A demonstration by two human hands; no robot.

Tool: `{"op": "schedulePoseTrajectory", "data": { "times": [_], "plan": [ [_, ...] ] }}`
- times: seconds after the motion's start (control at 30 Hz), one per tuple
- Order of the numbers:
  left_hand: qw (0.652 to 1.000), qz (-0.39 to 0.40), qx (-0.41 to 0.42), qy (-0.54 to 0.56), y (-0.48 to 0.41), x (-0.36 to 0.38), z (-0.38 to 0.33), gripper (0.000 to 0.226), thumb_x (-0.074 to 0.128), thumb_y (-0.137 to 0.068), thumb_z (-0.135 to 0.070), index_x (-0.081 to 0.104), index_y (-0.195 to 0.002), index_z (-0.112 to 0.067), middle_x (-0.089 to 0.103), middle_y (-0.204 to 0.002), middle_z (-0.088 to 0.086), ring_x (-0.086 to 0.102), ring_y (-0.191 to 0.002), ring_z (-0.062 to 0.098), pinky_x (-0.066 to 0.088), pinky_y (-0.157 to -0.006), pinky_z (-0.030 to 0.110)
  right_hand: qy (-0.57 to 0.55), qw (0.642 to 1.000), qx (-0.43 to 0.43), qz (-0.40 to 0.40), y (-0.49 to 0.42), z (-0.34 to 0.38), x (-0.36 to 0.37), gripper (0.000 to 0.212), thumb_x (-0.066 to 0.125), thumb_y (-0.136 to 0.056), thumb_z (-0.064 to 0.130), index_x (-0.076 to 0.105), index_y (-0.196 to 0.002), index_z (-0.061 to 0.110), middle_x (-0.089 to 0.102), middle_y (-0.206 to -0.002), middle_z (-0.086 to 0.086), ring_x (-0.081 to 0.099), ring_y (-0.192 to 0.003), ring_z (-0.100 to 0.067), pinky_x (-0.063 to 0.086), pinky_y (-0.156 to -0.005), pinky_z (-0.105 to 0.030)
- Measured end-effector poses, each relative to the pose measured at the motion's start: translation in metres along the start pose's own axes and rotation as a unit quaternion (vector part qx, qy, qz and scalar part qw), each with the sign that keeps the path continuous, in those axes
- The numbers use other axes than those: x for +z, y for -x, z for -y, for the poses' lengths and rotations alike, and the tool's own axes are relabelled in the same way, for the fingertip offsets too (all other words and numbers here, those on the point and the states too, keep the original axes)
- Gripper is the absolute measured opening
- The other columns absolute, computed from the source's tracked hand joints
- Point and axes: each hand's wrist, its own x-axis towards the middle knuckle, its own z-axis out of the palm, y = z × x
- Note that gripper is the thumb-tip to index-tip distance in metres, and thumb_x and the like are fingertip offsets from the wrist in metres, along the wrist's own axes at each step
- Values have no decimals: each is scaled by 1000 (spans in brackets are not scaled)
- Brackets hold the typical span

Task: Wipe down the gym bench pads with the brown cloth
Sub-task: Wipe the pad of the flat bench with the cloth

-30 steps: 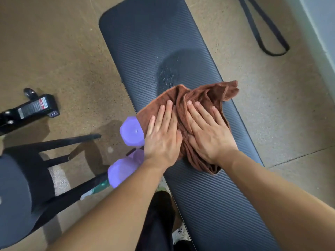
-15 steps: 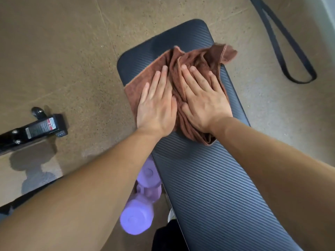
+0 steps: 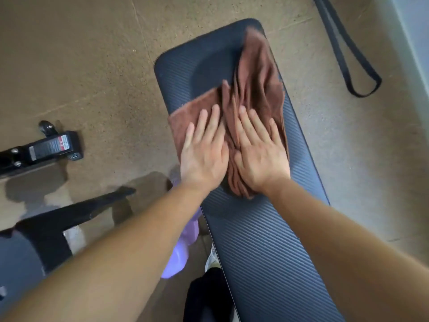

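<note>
Flatly pressing the brown cloth (image 3: pixel 257 89) onto the bench pad (image 3: pixel 267 252) with left hand (image 3: pixel 204 156) and right hand (image 3: pixel 260 159), side by side, fingers straight and slightly spread, curled round nothing. Bunched and blurred toward 12 o'clock of the hands, reaching the pad's far end. With a purple dumbbell (image 3: pixel 178 256) at 7 o'clock of the cloth, partly behind the left forearm, and a black strap (image 3: pixel 348 54) at 2 o'clock.

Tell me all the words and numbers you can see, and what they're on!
The sticker on the black machine foot: white and red with tiny print, too small and blurred to read.
The bench pad, brown cloth, purple dumbbell and black strap: no words or numbers show.
</note>
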Motion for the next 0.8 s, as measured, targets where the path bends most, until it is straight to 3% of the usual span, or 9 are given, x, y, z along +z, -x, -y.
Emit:
{"op": "schedulePoseTrajectory", "data": {
  "times": [0.1,0.17,0.23,0.3,0.37,0.43,0.5,0.6,0.8],
  "plan": [
    [998,18,42,43,85,15,-27,53,34,-93,-21,50,-142,-9,40,-156,7,35,-146,26,34,-116,45,-17,1000,6,17,98,4,19,65,40,-96,29,28,-157,14,17,-167,-1,15,-154,-19,14,-124,-46],
    [991,28,101,84,132,14,-36,44,41,-90,-17,61,-129,-9,57,-142,8,51,-135,24,48,-106,42,-47,999,3,12,151,11,20,55,43,-94,21,43,-149,14,43,-157,-4,40,-144,-23,28,-118,-43],
    [981,16,108,162,155,-3,-35,35,45,-87,-19,61,-117,-18,71,-117,2,69,-109,21,60,-76,35,-95,995,11,-19,178,20,7,48,46,-90,18,49,-138,21,68,-123,-3,66,-110,-27,46,-96,-38],
    [974,-30,76,211,154,-30,-33,31,46,-85,-22,52,-115,-25,70,-97,-4,71,-86,19,55,-57,33,-149,986,24,-77,177,30,-23,44,49,-90,20,48,-133,24,67,-98,2,67,-80,-24,52,-67,-34],
    [962,-102,20,253,135,-54,-33,38,48,-84,-15,52,-120,-23,68,-102,-3,64,-93,16,50,-72,30,-177,972,39,-151,161,34,-49,49,54,-89,27,48,-138,24,60,-105,0,62,-85,-23,52,-63,-31],
    [942,-139,-78,296,113,-61,-29,50,53,-83,-6,52,-132,-17,63,-123,3,53,-114,15,40,-95,24,-180,968,82,-154,143,34,-56,66,56,-88,42,37,-150,24,49,-132,-6,52,-114,-29,48,-90,-41],
    [952,-80,-99,278,100,-45,-29,58,53,-89,-17,41,-146,-13,46,-148,8,40,-137,20,32,-113,31,-123,987,90,-47,127,28,-39,78,50,-91,53,20,-158,29,25,-160,-12,26,-145,-37,30,-114,-59],
    [993,29,-21,109,93,1,-24,66,39,-96,-36,20,-156,-16,17,-165,9,16,-152,25,21,-122,48,-13,997,39,60,105,20,0,73,38,-98,55,8,-160,33,2,-168,-11,-5,-154,-35,15,-118,-66],
    [998,-37,-23,54,7,10,4,62,30,-101,-37,13,-157,-15,16,-165,7,13,-153,22,16,-122,47,31,999,-30,-4,-22,-9,-7,64,35,-100,49,17,-159,34,16,-167,-8,8,-153,-34,9,-121,-60]
  ]
}}
